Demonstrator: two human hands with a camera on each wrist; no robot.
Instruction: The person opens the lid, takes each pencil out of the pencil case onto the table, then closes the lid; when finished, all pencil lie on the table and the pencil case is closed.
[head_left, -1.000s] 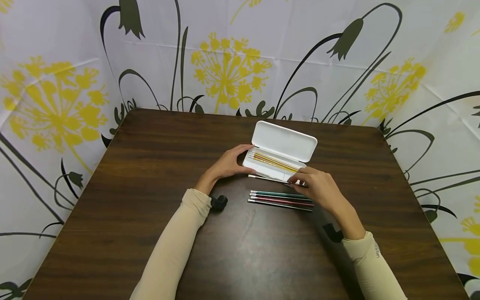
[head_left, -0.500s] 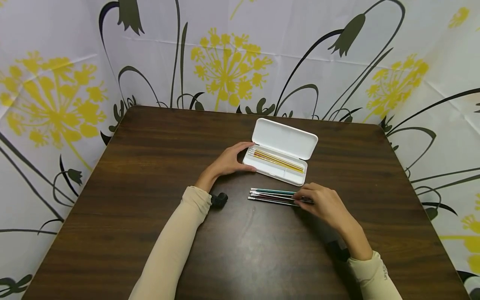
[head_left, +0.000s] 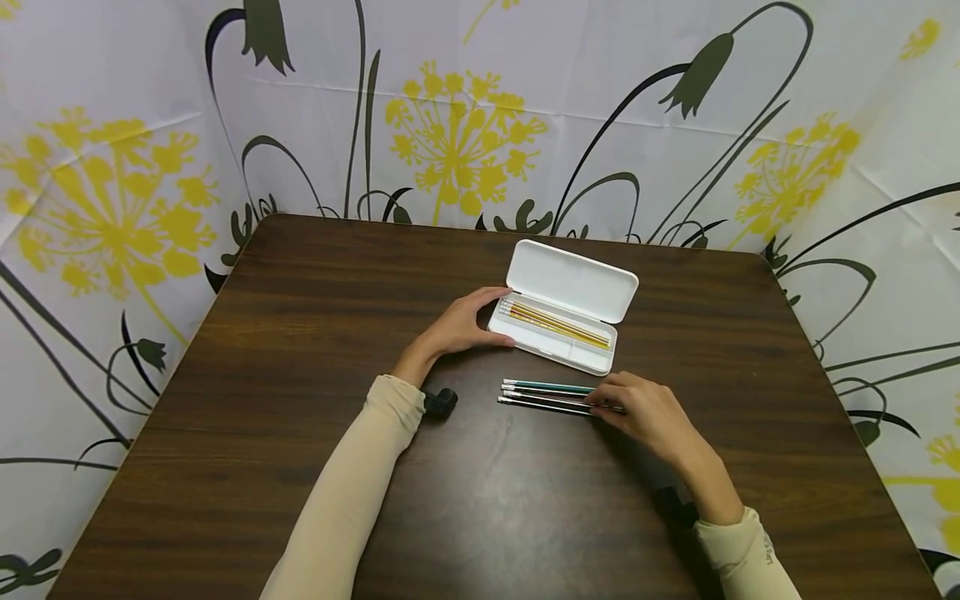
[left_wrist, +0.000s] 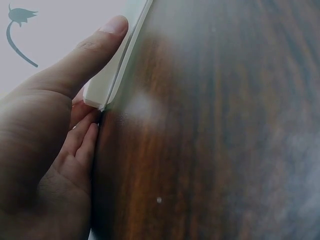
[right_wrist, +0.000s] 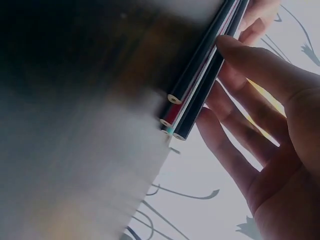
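White pencil case [head_left: 572,282], lid raised, is the landmark: long axis slants from far left to near right, yellow pencils [head_left: 555,322] lying lengthwise inside, on the hinge side. Dark pencils [head_left: 546,395] lie on the case's near side, apart from it, roughly side by side, long axes nearly left-right, eraser ends left. Right hand [head_left: 647,415] is the nearer one, just nearside of the case's right end, pinching a dark pencil between thumb and fingers. Left hand [head_left: 459,323] grips the case's left end, thumb in front, fingers behind. Dark wood-grain table [head_left: 337,292] underneath; floral curtain [head_left: 622,50] beyond the case.
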